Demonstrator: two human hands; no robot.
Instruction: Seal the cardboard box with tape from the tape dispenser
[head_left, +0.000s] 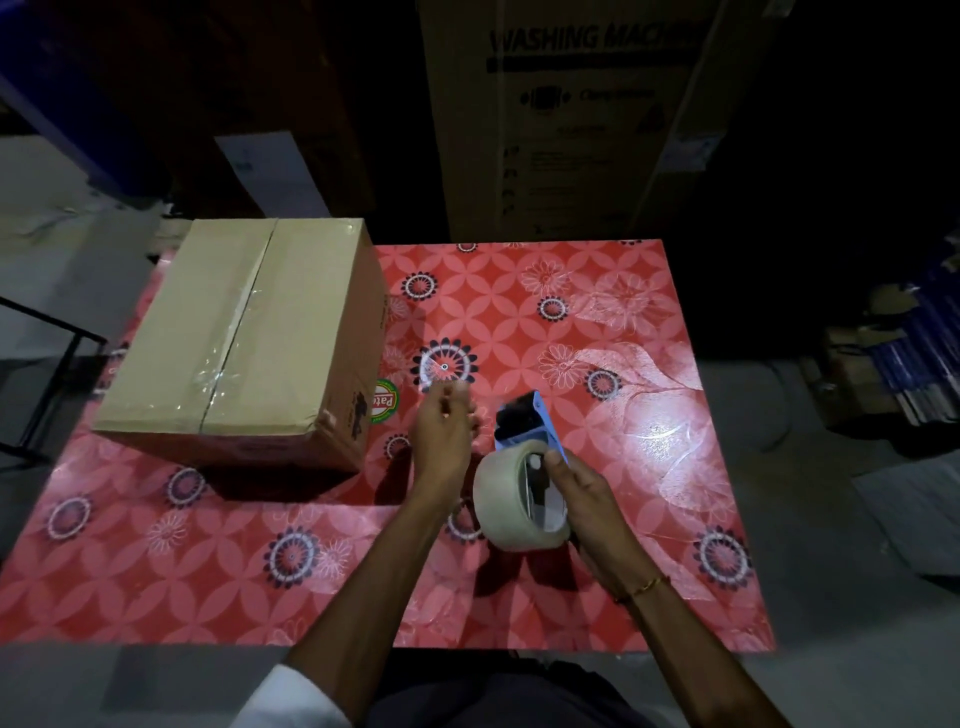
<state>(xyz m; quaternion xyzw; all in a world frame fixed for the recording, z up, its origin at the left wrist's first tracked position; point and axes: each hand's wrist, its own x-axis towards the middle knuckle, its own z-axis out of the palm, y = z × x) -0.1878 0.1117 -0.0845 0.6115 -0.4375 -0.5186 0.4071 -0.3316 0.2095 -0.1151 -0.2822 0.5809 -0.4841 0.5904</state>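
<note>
Cardboard box (244, 338): plain brown, closed, standing on the far-left part of the table, its left edge reaching the table's left side; two top flaps meet along a centre seam covered by a strip of clear glossy tape that runs from the far edge to the near edge and folds down over the near face; dark print on the right side face, too small to read. Tape dispenser (524, 431): blue frame with a dark front end, held tilted above the table near its middle, well apart from the box and to its right; a roll of clear tape (511, 501) is mounted on it, its broad side turned toward the camera. Right hand (587, 499): closed around the dispenser at the roll, thumb pressed on the frame; a thin gold bracelet (647, 587) sits on the wrist. Left hand (441, 431): raised just beside the dispenser's front end, fingers (454, 392) loosely curled with the tips drawn together as if pinching; whether any tape lies between them cannot be told. Table (649, 467): covered by a red cloth printed with pale petals and dark flower rings. Round green-rimmed sticker (387, 400): on the cloth, touching the box's right side, partly hidden. Large carton (571, 119): beyond the table, printed "WASHING MACH…", dimly lit.
</note>
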